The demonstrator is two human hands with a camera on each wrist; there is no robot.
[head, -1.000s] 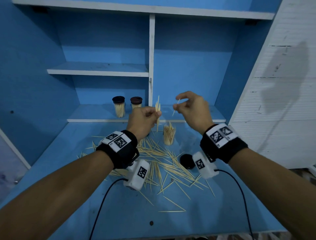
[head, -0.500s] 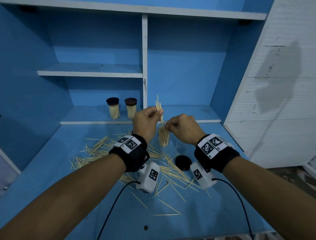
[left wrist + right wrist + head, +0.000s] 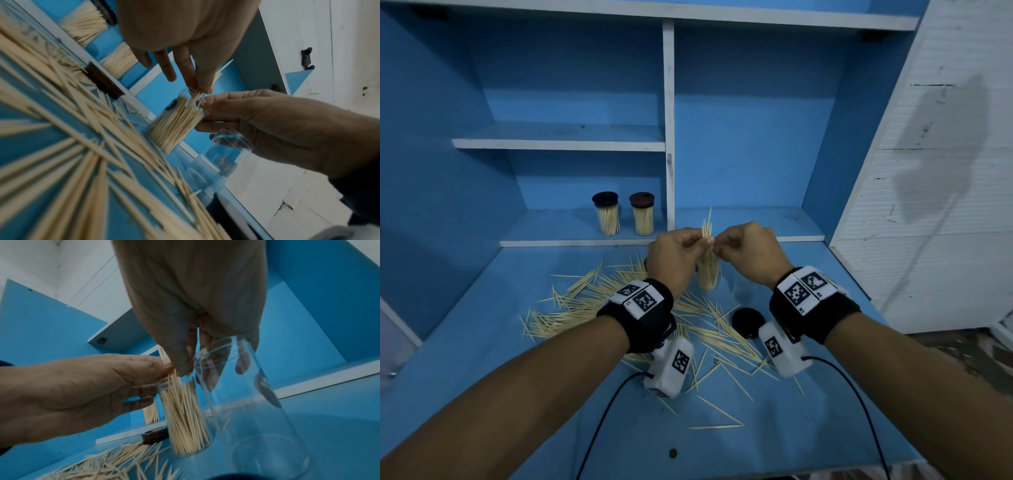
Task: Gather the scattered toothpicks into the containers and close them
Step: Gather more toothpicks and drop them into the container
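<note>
My left hand (image 3: 697, 241) pinches a small bundle of toothpicks (image 3: 707, 226) upright over an open clear container (image 3: 708, 275) that is nearly full of toothpicks. My right hand (image 3: 719, 244) meets it from the right, thumb and fingertips pinching the same bundle. In the left wrist view the bundle's lower ends (image 3: 198, 95) reach the container (image 3: 174, 125) mouth. An empty clear container (image 3: 246, 402) stands just right of the filled container (image 3: 185, 415). Many loose toothpicks (image 3: 592, 301) lie scattered across the blue table.
Two closed containers (image 3: 606, 214) (image 3: 642, 214) stand on the low shelf behind. A black lid (image 3: 748, 322) lies on the table by my right wrist, and a brown lid (image 3: 102, 81) lies left of the filled container. A white divider (image 3: 669, 137) rises behind my hands.
My right hand came down from holding a single toothpick up at the right, dipped to the filled container, and now pinches the bundle my left hand has kept holding.
</note>
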